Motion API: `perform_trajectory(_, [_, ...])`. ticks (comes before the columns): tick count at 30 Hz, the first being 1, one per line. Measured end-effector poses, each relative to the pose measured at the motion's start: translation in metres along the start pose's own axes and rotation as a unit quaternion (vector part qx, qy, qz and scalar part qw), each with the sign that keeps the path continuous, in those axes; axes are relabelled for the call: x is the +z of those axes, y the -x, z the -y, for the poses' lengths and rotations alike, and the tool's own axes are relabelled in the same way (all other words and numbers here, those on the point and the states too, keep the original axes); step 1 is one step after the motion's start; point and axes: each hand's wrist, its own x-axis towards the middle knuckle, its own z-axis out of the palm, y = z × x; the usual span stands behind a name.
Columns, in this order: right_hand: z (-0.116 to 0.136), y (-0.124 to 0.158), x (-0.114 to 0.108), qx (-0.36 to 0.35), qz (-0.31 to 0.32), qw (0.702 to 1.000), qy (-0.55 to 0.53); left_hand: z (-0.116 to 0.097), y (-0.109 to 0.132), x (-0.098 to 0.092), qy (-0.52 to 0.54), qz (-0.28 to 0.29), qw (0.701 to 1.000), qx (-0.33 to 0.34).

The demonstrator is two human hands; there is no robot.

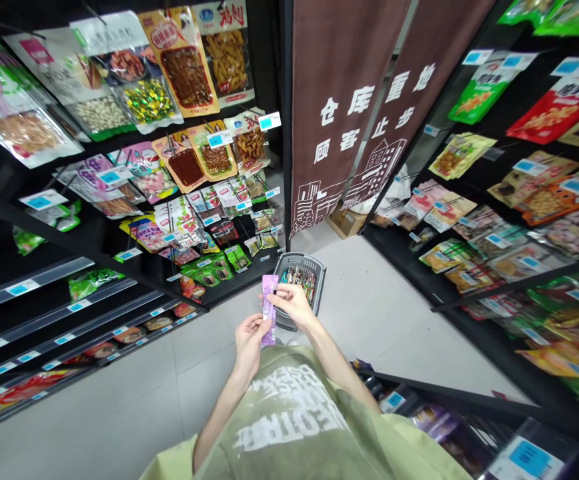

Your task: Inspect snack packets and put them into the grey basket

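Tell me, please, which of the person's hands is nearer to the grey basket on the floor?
Right. The right hand pinches the top of the purple packet directly in front of the grey basket, overlapping its rim in view. The left hand grips the packet's lower end, farther back toward the body.

Both hands hold a slim purple packet (269,308) upright in front of the chest: the left hand (249,339) pinches its lower end, the right hand (293,301) its upper part. Just beyond them a grey basket (314,267) of goods sits on the pale tiled floor (369,313), between black shelves (119,257) hung with snack bags.
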Motion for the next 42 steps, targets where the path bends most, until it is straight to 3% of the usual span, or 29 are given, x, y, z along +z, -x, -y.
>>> perform_trajectory(9, [-0.008, -0.004, -0.003, -0.014, -0.061, 0.998, -0.019, 0.000, -0.003, 0.000, -0.029, 0.003, 0.999, 0.018])
perform_trajectory(15, [-0.006, -0.005, -0.002, -0.016, -0.103, 0.993, -0.048, -0.003, 0.003, 0.003, -0.026, 0.091, 0.995, -0.028])
perform_trajectory(22, [-0.004, -0.002, -0.001, -0.031, -0.050, 0.998, -0.020, -0.027, -0.001, -0.001, -0.106, -0.009, 0.990, 0.089])
perform_trajectory(29, [-0.017, -0.001, -0.001, -0.020, -0.061, 0.998, -0.017, -0.055, 0.001, -0.009, -0.201, -0.002, 0.971, 0.132])
perform_trajectory(36, [-0.018, -0.001, 0.007, -0.024, -0.099, 0.995, -0.019, -0.055, -0.009, -0.007, -0.074, -0.051, 0.979, 0.182])
perform_trajectory(42, [-0.015, 0.000, 0.011, -0.022, -0.103, 0.994, -0.030, -0.051, -0.011, -0.007, -0.009, -0.054, 0.984, 0.167])
